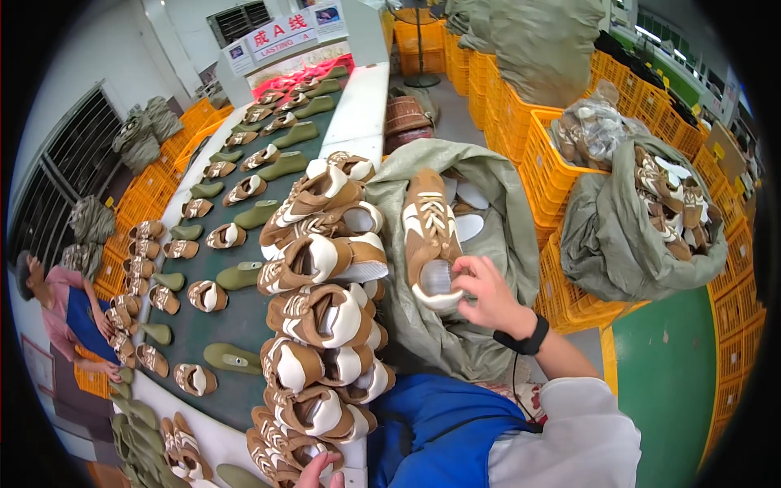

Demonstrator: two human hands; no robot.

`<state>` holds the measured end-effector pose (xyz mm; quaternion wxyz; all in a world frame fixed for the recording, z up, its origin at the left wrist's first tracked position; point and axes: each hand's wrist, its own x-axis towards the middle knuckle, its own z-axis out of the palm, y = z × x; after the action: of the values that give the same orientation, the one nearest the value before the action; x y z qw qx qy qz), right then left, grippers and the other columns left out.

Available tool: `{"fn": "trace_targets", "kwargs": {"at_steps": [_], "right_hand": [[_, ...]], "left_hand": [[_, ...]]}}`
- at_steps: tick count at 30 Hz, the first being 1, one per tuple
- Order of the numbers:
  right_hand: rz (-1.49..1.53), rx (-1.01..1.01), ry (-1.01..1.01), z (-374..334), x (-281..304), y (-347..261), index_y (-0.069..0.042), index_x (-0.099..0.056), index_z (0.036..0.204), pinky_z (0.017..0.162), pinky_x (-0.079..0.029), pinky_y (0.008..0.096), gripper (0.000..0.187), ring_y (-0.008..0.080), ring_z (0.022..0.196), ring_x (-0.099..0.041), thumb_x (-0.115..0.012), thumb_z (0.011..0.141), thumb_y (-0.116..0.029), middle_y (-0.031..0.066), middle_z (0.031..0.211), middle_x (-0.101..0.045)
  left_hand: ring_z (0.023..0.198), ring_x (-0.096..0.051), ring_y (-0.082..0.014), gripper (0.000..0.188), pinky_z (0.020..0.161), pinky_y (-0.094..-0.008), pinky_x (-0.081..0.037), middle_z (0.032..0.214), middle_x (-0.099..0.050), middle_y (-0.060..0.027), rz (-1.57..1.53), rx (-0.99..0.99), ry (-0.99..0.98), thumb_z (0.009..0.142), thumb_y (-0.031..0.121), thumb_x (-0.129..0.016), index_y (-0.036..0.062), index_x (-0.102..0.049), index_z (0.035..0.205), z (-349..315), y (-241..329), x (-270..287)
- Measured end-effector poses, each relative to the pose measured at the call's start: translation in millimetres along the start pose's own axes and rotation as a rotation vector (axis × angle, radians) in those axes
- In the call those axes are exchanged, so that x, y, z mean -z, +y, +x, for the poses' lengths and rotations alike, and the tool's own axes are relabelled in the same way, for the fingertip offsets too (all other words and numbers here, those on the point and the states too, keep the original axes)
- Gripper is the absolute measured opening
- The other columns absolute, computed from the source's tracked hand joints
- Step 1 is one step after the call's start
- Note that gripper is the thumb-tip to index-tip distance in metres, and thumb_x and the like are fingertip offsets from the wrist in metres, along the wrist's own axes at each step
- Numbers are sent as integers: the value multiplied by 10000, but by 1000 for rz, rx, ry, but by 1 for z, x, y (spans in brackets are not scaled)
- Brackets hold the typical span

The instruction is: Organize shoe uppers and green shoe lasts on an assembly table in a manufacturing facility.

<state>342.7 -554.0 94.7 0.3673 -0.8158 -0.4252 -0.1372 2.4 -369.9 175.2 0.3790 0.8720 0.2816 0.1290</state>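
Shoe (431, 224), right fingers (467, 267) gripping heel (434, 300), left fingers (317, 467) perhaps touching pile (321, 313)

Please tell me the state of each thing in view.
Brown-and-white laced shoe: held at heel by right hand.
Grey-green fabric sack beneath: open.
Stacked brown-and-white shoes: piled, unboxed.
Olive-green foot-shaped lasts: bare.
Right-side grey-green sack: open, filled.
Orange plastic crates: stacked.

On your right, stacked orange plastic crates (547, 185) flank a green floor (667, 358); to your left, a co-worker (62, 294) wears a blue apron (88, 321) near a barred window (61, 167).
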Motion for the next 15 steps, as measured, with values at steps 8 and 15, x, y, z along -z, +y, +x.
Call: {"fn": "trace_targets", "kwargs": {"at_steps": [8, 15], "right_hand": [[466, 443, -110, 22, -3, -138, -80, -574, 711, 688, -394, 336, 217, 248, 786, -476, -634, 511, -20, 75, 948, -508], [881, 794, -596, 23, -53, -227, -54, -518, 722, 692, -364, 334, 215, 250, 780, -443, -583, 520, -19, 62, 882, -484]], "left_hand": [[1207, -383, -276, 808, 987, -365, -313, 1276, -402, -201, -960, 7, 115, 780, 263, -644, 59, -128, 1368, 22, -16, -17], [1217, -340, -342, 938, 1010, -439, -289, 1345, -280, -230, -1555, -86, 97, 739, 728, -356, 54, -167, 1364, 16, -35, -3]]}}
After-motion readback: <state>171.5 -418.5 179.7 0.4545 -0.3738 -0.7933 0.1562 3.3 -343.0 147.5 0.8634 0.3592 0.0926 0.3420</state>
